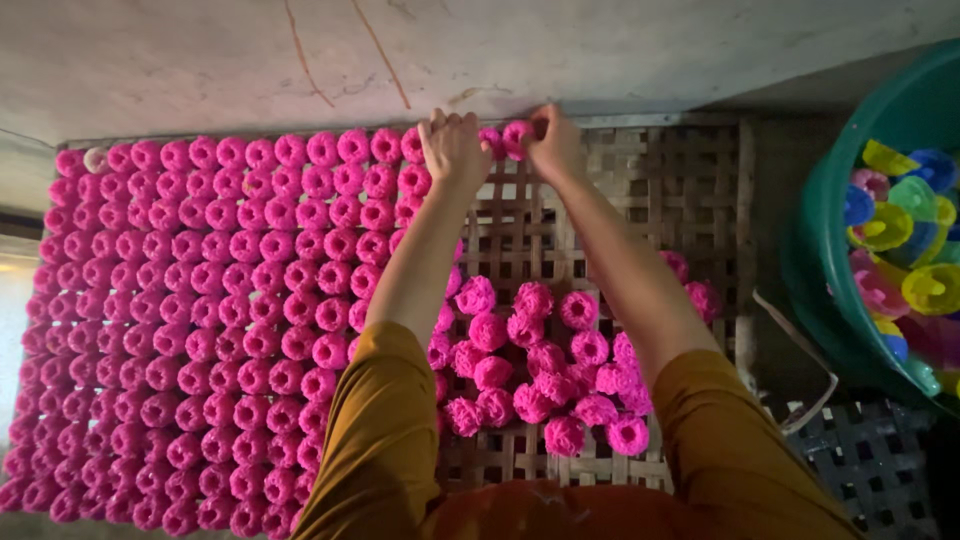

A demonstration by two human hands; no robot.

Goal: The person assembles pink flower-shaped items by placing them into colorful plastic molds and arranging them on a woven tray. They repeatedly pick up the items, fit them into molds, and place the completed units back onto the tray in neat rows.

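Two hands (452,145) (553,140) pinch two pink flowers (517,135).

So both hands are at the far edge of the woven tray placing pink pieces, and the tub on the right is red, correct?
Not quite: the tub on the right is green, not red, as the head view shows. The rest holds: the left hand and right hand are at the far edge of the woven tray with pink pieces.

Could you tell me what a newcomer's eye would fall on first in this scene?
Most striking are the packed rows of pink flower-shaped pieces covering the woven mat at left. At the far edge, the left hand and right hand pinch one pink piece. A green tub of coloured moulds sits right.
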